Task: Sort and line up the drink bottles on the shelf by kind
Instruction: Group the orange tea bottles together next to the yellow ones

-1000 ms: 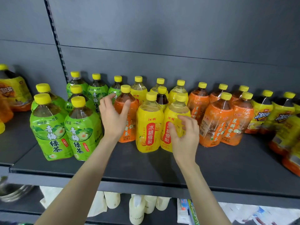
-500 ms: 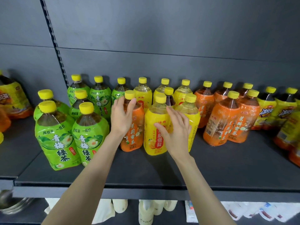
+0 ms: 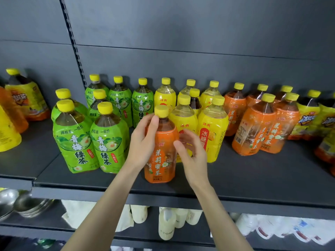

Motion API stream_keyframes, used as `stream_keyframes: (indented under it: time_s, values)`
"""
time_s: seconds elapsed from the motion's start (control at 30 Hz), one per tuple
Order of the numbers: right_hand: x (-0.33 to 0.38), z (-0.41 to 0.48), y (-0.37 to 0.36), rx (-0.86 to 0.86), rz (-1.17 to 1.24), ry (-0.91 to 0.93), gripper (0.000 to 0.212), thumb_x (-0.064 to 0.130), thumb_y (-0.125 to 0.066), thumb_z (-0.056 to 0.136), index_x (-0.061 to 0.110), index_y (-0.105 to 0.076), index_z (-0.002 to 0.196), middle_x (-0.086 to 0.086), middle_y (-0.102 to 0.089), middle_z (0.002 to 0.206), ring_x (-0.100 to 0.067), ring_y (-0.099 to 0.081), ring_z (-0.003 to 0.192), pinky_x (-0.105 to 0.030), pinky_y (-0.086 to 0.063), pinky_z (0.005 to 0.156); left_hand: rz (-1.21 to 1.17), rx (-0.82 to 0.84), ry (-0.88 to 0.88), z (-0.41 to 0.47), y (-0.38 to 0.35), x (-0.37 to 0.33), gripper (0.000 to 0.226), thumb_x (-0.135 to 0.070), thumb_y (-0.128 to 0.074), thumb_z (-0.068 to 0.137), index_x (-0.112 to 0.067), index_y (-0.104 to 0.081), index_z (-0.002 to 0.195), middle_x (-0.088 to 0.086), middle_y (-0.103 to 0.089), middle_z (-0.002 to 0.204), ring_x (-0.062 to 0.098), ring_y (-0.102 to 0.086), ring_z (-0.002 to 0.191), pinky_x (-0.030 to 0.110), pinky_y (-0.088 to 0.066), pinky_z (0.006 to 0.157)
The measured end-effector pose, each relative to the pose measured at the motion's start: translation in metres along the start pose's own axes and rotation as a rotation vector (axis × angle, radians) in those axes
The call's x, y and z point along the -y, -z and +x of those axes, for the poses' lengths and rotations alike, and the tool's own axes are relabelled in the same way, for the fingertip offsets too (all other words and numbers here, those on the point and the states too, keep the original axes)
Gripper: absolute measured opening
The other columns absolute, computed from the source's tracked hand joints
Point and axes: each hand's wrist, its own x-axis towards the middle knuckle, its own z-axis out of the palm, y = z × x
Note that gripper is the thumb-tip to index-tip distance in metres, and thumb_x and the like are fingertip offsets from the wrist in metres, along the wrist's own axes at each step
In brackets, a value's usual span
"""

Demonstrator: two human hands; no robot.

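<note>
Dark grey shelf [image 3: 253, 178] carries upright yellow-capped bottles in clusters: green-labelled bottles [image 3: 107, 142] centre left, yellow-labelled bottles [image 3: 212, 134] centre, orange-labelled bottles [image 3: 252, 134] right of centre. Iced-tea bottles [image 3: 308, 120] sit at the far right and far left edges of the frame. A lone orange bottle [image 3: 161, 160] is forward of the yellow cluster, near the shelf's front edge.

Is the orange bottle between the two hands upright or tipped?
Upright: the orange bottle has its yellow cap straight above its base; the left hand and right hand hold its sides.

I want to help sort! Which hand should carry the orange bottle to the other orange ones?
Probably the right hand: it holds the orange bottle on the side nearest the orange group; the left hand would cross over.
</note>
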Motion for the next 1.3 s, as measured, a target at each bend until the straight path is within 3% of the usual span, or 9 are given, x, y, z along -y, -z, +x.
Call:
stream_keyframes:
  time_s: [0.1, 0.3, 0.43, 0.53, 0.63, 0.77, 0.9, 1.13, 1.3]
  values:
    - [-0.001, -0.003, -0.006, 0.153, 0.106, -0.113, 0.043, 0.042, -0.067, 0.080, 0.041, -0.050, 0.119, 0.015, -0.060, 0.122, 0.001, -0.058, 0.111, -0.016, -0.050, 0.084, -0.128, 0.013, 0.065, -0.018, -0.001, 0.011, 0.043, -0.056, -0.040, 0.089, -0.037, -0.050, 0.125, -0.008, -0.059, 0.123, 0.004, -0.060, 0.109, 0.015, -0.049, 0.080]
    - [0.004, -0.001, -0.008, 0.202, 0.108, -0.153, 0.057, 0.047, -0.072, 0.074, 0.027, -0.053, 0.124, -0.004, -0.053, 0.129, -0.017, -0.055, 0.118, -0.041, -0.051, 0.097, -0.088, -0.058, 0.198, -0.051, -0.007, 0.025, 0.065, -0.056, -0.030, 0.088, -0.009, -0.044, 0.130, -0.004, -0.061, 0.109, -0.002, -0.062, 0.096, 0.012, -0.049, 0.075]
    - [0.012, -0.015, -0.011, 0.215, 0.176, -0.173, 0.060, 0.059, -0.069, 0.066, 0.036, -0.052, 0.119, 0.000, -0.057, 0.125, -0.012, -0.061, 0.110, -0.029, -0.056, 0.085, -0.062, -0.097, 0.203, -0.064, -0.003, 0.015, 0.062, -0.058, -0.028, 0.088, -0.012, -0.048, 0.124, 0.001, -0.062, 0.107, 0.002, -0.063, 0.094, 0.014, -0.050, 0.075]
    - [0.020, -0.030, -0.023, 0.307, 0.254, -0.221, 0.052, 0.064, -0.061, 0.069, 0.050, -0.045, 0.116, 0.024, -0.064, 0.107, 0.002, -0.065, 0.096, -0.014, -0.053, 0.071, -0.077, -0.114, 0.248, -0.080, 0.007, 0.005, 0.062, -0.061, -0.028, 0.085, -0.017, -0.045, 0.126, -0.003, -0.063, 0.107, 0.001, -0.065, 0.092, 0.013, -0.051, 0.071]
    - [0.033, -0.045, -0.045, 0.309, 0.276, -0.231, 0.044, 0.068, -0.057, 0.070, 0.056, -0.044, 0.111, 0.032, -0.064, 0.100, 0.007, -0.064, 0.092, -0.009, -0.051, 0.067, -0.023, -0.146, 0.250, -0.092, 0.031, -0.007, 0.053, -0.067, -0.025, 0.082, -0.036, -0.046, 0.120, -0.009, -0.057, 0.111, -0.002, -0.060, 0.098, 0.016, -0.048, 0.080]
    - [0.051, -0.062, -0.087, 0.316, 0.315, -0.199, 0.051, 0.068, -0.058, 0.069, 0.049, -0.046, 0.116, 0.029, -0.065, 0.101, 0.000, -0.067, 0.092, -0.012, -0.052, 0.067, 0.092, -0.201, 0.211, -0.105, 0.082, -0.021, 0.044, -0.068, -0.024, 0.081, -0.041, -0.047, 0.107, -0.009, -0.050, 0.113, -0.006, -0.050, 0.105, 0.012, -0.040, 0.091]
    - [0.067, -0.083, -0.147, 0.312, 0.368, -0.196, 0.062, 0.068, -0.061, 0.068, 0.040, -0.049, 0.122, 0.018, -0.068, 0.104, -0.008, -0.069, 0.093, -0.020, -0.055, 0.069, 0.041, -0.173, 0.183, -0.121, 0.148, -0.025, 0.050, -0.066, -0.034, 0.085, -0.028, -0.055, 0.109, 0.003, -0.059, 0.109, 0.013, -0.059, 0.103, 0.031, -0.047, 0.090]
    - [0.095, -0.120, -0.275, 0.225, 0.425, -0.203, 0.045, 0.048, -0.064, 0.077, 0.028, -0.056, 0.116, 0.016, -0.071, 0.096, -0.006, -0.069, 0.084, -0.016, -0.052, 0.064, 0.056, -0.188, 0.179, -0.142, 0.288, -0.014, 0.038, -0.046, -0.045, 0.088, -0.025, -0.056, 0.118, -0.001, -0.066, 0.113, 0.003, -0.063, 0.100, 0.013, -0.048, 0.077]
    - [0.104, -0.122, -0.341, 0.204, 0.394, -0.211, 0.048, 0.062, -0.063, 0.069, 0.037, -0.055, 0.109, 0.016, -0.070, 0.097, -0.005, -0.069, 0.086, -0.015, -0.053, 0.065, 0.115, -0.299, 0.201, -0.130, 0.367, -0.002, 0.042, -0.056, -0.046, 0.086, -0.023, -0.061, 0.106, -0.003, -0.068, 0.103, 0.014, -0.062, 0.101, 0.035, -0.051, 0.088]
